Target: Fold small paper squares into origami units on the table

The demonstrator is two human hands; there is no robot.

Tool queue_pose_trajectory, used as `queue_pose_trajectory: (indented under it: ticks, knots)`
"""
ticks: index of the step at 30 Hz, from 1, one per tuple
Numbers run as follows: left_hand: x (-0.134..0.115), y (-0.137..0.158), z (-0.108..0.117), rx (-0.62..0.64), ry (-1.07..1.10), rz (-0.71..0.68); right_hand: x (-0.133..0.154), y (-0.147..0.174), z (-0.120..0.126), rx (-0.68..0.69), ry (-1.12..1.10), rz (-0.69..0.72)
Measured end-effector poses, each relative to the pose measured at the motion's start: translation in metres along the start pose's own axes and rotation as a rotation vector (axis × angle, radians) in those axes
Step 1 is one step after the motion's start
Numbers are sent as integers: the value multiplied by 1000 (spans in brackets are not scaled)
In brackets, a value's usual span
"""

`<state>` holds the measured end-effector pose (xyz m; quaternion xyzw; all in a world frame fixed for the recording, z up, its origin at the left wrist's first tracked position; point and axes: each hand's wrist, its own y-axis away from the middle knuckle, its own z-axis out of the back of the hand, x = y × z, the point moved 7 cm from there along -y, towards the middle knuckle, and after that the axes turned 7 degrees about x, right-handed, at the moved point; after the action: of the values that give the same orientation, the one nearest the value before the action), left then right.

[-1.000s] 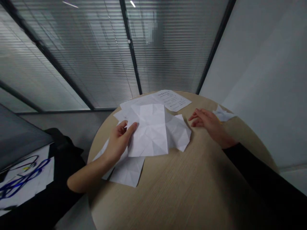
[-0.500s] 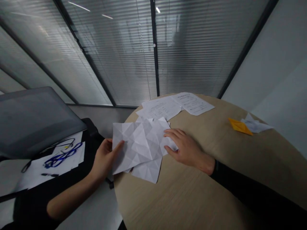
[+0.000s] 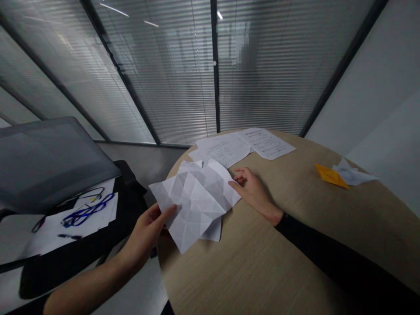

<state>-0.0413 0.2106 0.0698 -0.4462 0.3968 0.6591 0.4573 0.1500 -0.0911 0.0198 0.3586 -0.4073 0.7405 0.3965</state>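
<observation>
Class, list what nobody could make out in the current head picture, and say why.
Head view:
Wording on the printed sheets: too small and blurred to read.
Left hand: partly hidden behind the creased paper it holds.
Lower sheet: mostly covered by that paper.
Right sleeve: cut off by the picture's edge.

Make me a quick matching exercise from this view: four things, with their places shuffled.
1. Creased white sheet
2. Orange folded paper
3. Blue cord
4. Printed sheets

A. Near the far edge of the table
B. On white papers off the table, at picture left
C. In the left hand, with the right hand at its edge
D. Beside white folded paper

Pairs: 1-C, 2-D, 3-B, 4-A
</observation>
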Motion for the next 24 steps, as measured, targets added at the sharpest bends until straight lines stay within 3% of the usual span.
queue_pose_trajectory:
  ticks: [4,8,10,13,14,15,17,21,22,24]
  knots:
    - [-8,9,-9,225,-268,-172,-2,-35,-2,-11,-205,28]
    - [-15,13,3,396,-647,-603,6,-79,0,13,-227,90]
    - [-12,0,26,246,-676,-663,7,-99,-3,21,-221,103]
    - [-5,-29,69,-180,-616,-558,7,-120,-21,115,-204,116]
    - [-4,-36,75,-266,-642,-559,8,-125,-30,170,-191,137]
    - [-2,-43,74,-265,-682,-568,10,-129,-39,211,-161,163]
    - [3,-55,62,-144,-778,-582,16,-135,-51,215,-68,211]
    - [22,-65,31,191,-973,-566,40,-121,-57,71,82,273]
    - [27,-66,26,246,-1020,-560,51,-107,-60,80,143,335]
    - [34,-68,22,311,-1104,-548,73,-68,-74,234,274,513]
